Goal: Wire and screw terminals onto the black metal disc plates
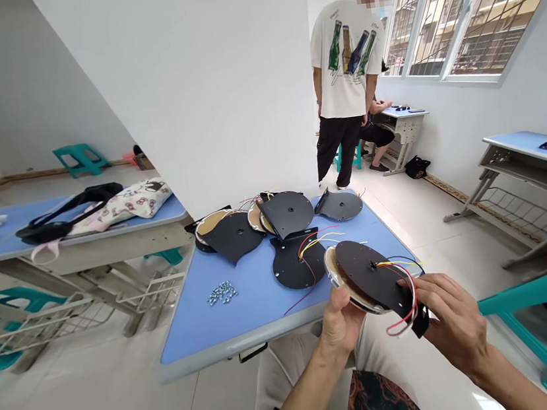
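Over the desk's front edge I hold a round black plate assembly (368, 270) with a pale disc under its black cover. Red, yellow, white and black wires come out of its centre. My left hand (340, 320) grips its lower left rim, thumb on the side. At its right end, my right hand (451, 313) has its fingers closed around the bracket and the wires there. Just beyond lies a black plate with wires (298, 265). Further back are more black plates (289, 213), some stacked with pale discs. A small pile of screws (222, 293) sits to the left.
The blue desk (209, 332) stands against a white pillar (220, 92). Teal stools (534, 299) are at the right and left. A bag (140, 199) lies on the left desk. A person in a white shirt (349, 56) stands behind, near someone seated at another desk.
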Demonstrator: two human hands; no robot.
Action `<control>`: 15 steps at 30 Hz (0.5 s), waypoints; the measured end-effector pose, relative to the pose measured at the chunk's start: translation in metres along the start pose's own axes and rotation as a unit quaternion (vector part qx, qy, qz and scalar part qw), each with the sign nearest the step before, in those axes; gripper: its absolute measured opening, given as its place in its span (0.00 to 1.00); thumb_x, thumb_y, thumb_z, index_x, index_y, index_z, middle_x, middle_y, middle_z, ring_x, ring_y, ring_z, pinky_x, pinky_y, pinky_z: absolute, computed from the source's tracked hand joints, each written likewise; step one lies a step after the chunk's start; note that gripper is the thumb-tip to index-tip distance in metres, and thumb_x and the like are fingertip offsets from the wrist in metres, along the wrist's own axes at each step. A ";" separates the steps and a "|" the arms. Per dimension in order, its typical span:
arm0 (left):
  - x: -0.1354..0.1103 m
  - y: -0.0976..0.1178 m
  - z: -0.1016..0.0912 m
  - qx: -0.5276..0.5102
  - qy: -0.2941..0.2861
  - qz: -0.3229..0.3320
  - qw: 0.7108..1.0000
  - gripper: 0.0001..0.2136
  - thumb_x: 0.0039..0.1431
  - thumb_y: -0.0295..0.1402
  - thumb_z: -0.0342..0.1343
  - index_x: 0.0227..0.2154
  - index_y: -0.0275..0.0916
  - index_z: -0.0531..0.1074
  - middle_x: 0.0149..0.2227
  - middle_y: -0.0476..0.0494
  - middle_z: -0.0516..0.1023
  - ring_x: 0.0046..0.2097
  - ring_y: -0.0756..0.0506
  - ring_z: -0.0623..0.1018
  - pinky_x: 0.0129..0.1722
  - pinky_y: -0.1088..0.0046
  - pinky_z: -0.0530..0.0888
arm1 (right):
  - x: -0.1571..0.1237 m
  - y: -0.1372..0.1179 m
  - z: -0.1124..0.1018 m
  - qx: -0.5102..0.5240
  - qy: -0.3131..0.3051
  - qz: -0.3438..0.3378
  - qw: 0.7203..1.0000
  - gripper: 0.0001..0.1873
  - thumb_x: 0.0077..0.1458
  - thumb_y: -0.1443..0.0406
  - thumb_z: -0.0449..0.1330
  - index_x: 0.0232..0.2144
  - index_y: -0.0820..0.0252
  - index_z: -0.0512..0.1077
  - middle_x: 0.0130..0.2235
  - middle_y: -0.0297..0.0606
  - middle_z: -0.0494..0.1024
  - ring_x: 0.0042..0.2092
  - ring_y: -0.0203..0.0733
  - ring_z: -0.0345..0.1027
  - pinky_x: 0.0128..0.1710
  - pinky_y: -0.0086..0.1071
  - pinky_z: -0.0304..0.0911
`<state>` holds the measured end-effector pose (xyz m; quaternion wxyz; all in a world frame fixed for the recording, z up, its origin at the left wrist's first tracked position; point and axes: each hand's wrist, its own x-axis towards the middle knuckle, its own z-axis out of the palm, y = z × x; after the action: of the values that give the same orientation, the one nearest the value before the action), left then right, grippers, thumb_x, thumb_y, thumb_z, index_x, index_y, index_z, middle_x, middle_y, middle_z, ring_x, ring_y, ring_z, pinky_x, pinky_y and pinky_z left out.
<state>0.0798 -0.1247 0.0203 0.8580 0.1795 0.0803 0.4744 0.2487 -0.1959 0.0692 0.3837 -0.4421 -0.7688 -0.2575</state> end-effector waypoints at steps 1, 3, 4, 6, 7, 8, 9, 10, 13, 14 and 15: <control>-0.001 0.000 -0.001 0.003 0.002 -0.001 1.000 0.34 0.45 0.40 0.73 0.58 0.39 0.74 0.46 0.41 0.85 0.51 0.37 0.82 0.58 0.61 0.74 | -0.002 0.000 0.001 -0.005 0.004 -0.006 1.000 0.17 0.57 0.82 0.54 0.40 0.58 0.73 0.39 0.42 0.85 0.37 0.42 0.76 0.37 0.38 0.73; -0.003 0.000 -0.004 0.009 0.014 -0.001 1.000 0.33 0.46 0.41 0.72 0.57 0.39 0.75 0.46 0.42 0.85 0.51 0.36 0.82 0.56 0.62 0.75 | -0.006 0.000 0.003 -0.016 0.011 -0.015 1.000 0.17 0.57 0.81 0.54 0.40 0.58 0.74 0.39 0.43 0.85 0.37 0.43 0.77 0.39 0.39 0.73; -0.004 0.000 -0.005 0.011 0.022 -0.001 1.000 0.32 0.46 0.41 0.72 0.56 0.39 0.76 0.46 0.42 0.85 0.52 0.36 0.82 0.56 0.63 0.75 | -0.007 0.000 0.003 -0.019 0.013 -0.018 1.000 0.17 0.58 0.81 0.54 0.40 0.58 0.74 0.39 0.43 0.85 0.37 0.44 0.77 0.39 0.40 0.72; -0.005 0.001 -0.007 0.009 0.035 0.007 0.999 0.32 0.47 0.42 0.71 0.57 0.40 0.76 0.46 0.43 0.85 0.54 0.36 0.81 0.56 0.65 0.75 | -0.010 0.002 0.003 -0.026 0.021 -0.010 0.999 0.15 0.58 0.80 0.55 0.37 0.58 0.73 0.39 0.44 0.85 0.37 0.44 0.76 0.38 0.40 0.72; -0.005 0.001 -0.009 0.004 0.038 0.010 0.999 0.33 0.47 0.43 0.71 0.58 0.41 0.75 0.46 0.43 0.85 0.55 0.36 0.81 0.57 0.65 0.74 | -0.010 0.003 0.003 -0.030 0.025 -0.002 0.999 0.14 0.58 0.80 0.56 0.36 0.57 0.73 0.39 0.44 0.85 0.36 0.44 0.76 0.37 0.40 0.71; -0.005 0.002 -0.011 -0.003 0.038 0.012 0.999 0.34 0.48 0.43 0.71 0.59 0.41 0.73 0.47 0.43 0.85 0.55 0.36 0.80 0.59 0.63 0.73 | -0.010 0.005 0.003 -0.034 0.028 0.006 0.999 0.14 0.58 0.79 0.56 0.35 0.56 0.72 0.39 0.43 0.85 0.36 0.44 0.76 0.37 0.40 0.71; -0.005 0.002 -0.013 -0.010 0.036 0.011 0.999 0.36 0.48 0.43 0.71 0.61 0.42 0.72 0.48 0.43 0.85 0.56 0.36 0.80 0.60 0.62 0.73 | -0.010 0.006 0.002 -0.037 0.030 0.011 0.999 0.14 0.59 0.79 0.56 0.34 0.55 0.72 0.39 0.42 0.85 0.36 0.43 0.76 0.37 0.39 0.70; -0.004 0.003 -0.016 -0.016 0.034 0.010 0.999 0.37 0.48 0.42 0.70 0.62 0.42 0.70 0.49 0.42 0.84 0.57 0.35 0.79 0.61 0.60 0.72 | -0.010 0.008 0.001 -0.041 0.031 0.012 0.999 0.14 0.59 0.79 0.55 0.34 0.55 0.72 0.40 0.42 0.86 0.36 0.43 0.76 0.37 0.39 0.70; -0.002 0.004 -0.021 -0.029 0.027 0.006 0.999 0.38 0.50 0.40 0.69 0.65 0.42 0.67 0.54 0.40 0.82 0.59 0.35 0.77 0.62 0.58 0.71 | -0.008 0.010 -0.002 -0.048 0.024 -0.003 0.999 0.14 0.60 0.79 0.54 0.35 0.55 0.72 0.41 0.41 0.86 0.37 0.42 0.77 0.38 0.39 0.70; -0.002 0.004 -0.022 -0.030 0.024 0.006 0.999 0.38 0.51 0.40 0.69 0.65 0.42 0.66 0.55 0.40 0.81 0.60 0.35 0.77 0.62 0.58 0.71 | -0.007 0.011 -0.003 -0.049 0.023 -0.006 0.999 0.14 0.60 0.79 0.54 0.34 0.55 0.72 0.41 0.41 0.86 0.37 0.42 0.77 0.39 0.39 0.69; -0.002 0.004 -0.022 -0.030 0.021 0.006 0.999 0.38 0.51 0.40 0.69 0.66 0.42 0.66 0.55 0.40 0.81 0.60 0.35 0.77 0.61 0.59 0.71 | -0.006 0.011 -0.003 -0.050 0.021 -0.008 0.999 0.14 0.60 0.78 0.55 0.34 0.55 0.72 0.41 0.42 0.86 0.37 0.43 0.77 0.39 0.39 0.69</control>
<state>0.0695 -0.1192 0.0015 0.8585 0.1441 0.0829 0.4851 0.2617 -0.1960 0.0666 0.3756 -0.4486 -0.7502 -0.3079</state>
